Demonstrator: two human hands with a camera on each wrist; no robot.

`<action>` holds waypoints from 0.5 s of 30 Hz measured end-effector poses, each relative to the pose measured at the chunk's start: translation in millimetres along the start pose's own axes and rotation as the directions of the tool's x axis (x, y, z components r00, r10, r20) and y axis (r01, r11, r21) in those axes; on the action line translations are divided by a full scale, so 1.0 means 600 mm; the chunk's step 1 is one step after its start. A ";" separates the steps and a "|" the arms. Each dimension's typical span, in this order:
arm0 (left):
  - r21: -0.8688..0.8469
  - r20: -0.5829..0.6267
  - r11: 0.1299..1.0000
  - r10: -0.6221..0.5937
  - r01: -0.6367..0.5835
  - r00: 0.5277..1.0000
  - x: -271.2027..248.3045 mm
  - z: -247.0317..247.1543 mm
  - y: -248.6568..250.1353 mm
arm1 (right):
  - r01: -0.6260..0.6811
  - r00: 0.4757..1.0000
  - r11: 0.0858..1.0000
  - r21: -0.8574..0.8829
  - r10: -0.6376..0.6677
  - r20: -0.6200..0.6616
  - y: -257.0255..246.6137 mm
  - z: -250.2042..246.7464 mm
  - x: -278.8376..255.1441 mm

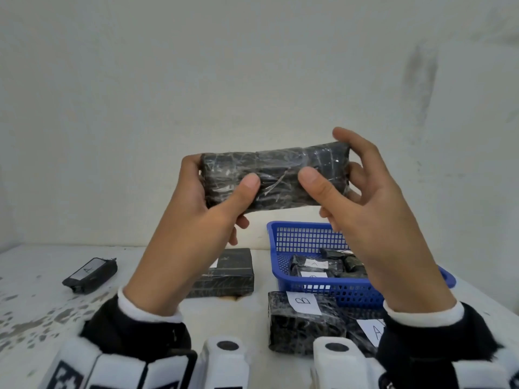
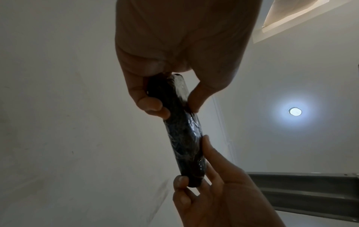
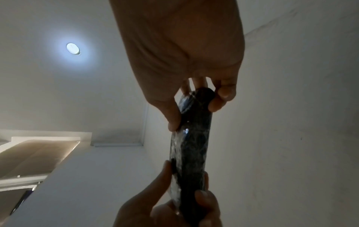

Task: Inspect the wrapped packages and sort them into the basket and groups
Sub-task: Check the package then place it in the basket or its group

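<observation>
Nearest the head camera, at the table's (image 1: 33, 276) front edge, two black packs lie side by side: one with a paper label marked B (image 1: 300, 322), and to its right one marked A (image 1: 365, 329), partly hidden by the right sleeve. Behind them, at the right side of the table, stands a blue basket (image 1: 283, 265) holding several small black wrapped packs, some with white labels. Left of the basket a larger black pack (image 1: 230, 272) lies flat, and near the left edge a small pack with an A label (image 1: 90, 275) lies on its own, well apart from the others.

Above the table both hands hold up a long black package (image 1: 276, 179) wrapped in clear film, roughly level, its right end slightly higher. The left hand (image 1: 207, 209) grips the left end, thumb on the near face and fingers curled behind. The right hand (image 1: 362, 200) grips the right end the same way, thumb in front, fingers behind. No label shows on the face turned to the camera.
</observation>
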State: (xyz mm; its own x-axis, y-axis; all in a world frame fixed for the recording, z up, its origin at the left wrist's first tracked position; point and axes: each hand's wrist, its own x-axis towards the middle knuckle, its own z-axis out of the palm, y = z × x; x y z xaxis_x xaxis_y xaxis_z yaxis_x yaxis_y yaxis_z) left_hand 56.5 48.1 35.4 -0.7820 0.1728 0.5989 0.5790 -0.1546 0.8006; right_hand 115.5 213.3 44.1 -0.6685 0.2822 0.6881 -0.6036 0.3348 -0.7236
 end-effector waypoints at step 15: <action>-0.066 0.057 0.998 -0.016 0.020 0.998 0.010 -0.006 -0.003 | -0.036 0.999 0.995 0.090 0.038 -0.018 0.004 -0.009 0.007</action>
State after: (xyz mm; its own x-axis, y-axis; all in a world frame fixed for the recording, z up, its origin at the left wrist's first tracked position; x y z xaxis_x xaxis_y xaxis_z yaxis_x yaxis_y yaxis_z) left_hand 50.2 46.1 37.6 -0.7771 0.2300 0.5859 0.5465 -0.2151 0.8094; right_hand 113.2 220.1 45.6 -0.6830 0.3110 0.6609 -0.6157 0.2416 -0.7500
